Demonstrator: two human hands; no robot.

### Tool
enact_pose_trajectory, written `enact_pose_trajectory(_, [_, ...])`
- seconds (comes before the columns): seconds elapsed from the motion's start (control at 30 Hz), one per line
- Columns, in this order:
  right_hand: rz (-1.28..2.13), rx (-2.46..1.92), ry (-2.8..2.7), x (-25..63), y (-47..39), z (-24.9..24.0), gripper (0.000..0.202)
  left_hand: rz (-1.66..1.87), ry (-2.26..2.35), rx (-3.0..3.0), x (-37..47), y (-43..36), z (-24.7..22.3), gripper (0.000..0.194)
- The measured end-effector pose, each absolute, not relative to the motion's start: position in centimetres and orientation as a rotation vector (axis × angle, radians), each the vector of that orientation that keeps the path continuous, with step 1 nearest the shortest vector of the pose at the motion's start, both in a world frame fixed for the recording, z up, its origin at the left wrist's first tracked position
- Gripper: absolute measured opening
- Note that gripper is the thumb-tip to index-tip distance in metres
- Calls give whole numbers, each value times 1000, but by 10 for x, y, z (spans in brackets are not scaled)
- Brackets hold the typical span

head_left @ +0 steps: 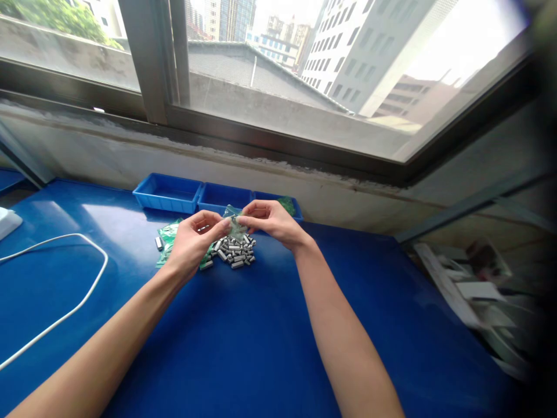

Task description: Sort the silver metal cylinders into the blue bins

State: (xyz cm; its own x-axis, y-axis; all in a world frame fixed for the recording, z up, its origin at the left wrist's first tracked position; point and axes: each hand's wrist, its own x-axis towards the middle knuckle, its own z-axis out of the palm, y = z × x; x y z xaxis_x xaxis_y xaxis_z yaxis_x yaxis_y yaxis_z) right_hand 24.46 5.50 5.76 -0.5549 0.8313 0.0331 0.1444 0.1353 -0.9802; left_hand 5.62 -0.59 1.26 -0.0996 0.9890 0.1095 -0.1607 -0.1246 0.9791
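Between my two hands is a small clear plastic bag with a greenish tint. My left hand pinches its left side between thumb and fingers. My right hand pinches the upper right side the same way. Below and behind the bag lies a heap of short grey metal cylinders on the blue table. Several green-tinted plastic bags lie left of the heap, partly hidden by my left hand. One loose metal cylinder rests at their left edge. What the held bag contains, if anything, is unclear.
Blue plastic bins stand in a row along the wall: a left bin, a middle bin and a right bin holding green material. A white cable curves across the blue table at left. Blurred clutter sits beyond the right edge.
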Motion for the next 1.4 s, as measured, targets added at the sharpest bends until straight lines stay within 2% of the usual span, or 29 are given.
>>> enact_pose_trajectory(0.17, [1498,-966,-1827,247,54,58,39,1359,1246,1300,56,-8,14,34])
enact_pose_trajectory(0.27, [1401,-1011,-1885,250,58,57,38,1380,1390,1521,57,-9,14,31])
enact_pose_trajectory(0.33, [1197,-1079,-1878,255,62,57,33,1404,1456,1663,57,-9,13,28])
enact_pose_trajectory(0.53, [238,-1370,-1661,281,78,56,19,1246,1560,2065,55,-7,5,24])
enact_pose_trajectory(0.67, [-20,-1392,-1792,284,82,44,25,1169,1679,2241,46,-2,-2,23])
enact_pose_trajectory(0.83, [-68,-1391,-1966,277,90,21,35,1056,1983,2303,31,2,-10,24])
enact_pose_trajectory(0.97, [42,-1404,-2033,276,94,12,41,934,2185,2222,26,0,-13,35])
enact_pose_trajectory(1.17, [32,-1348,-2005,273,90,18,46,738,2203,2181,25,-1,-9,43])
enact_pose_trajectory(1.4, [21,-1208,-1978,260,77,38,36,805,2103,2258,22,2,-6,44])
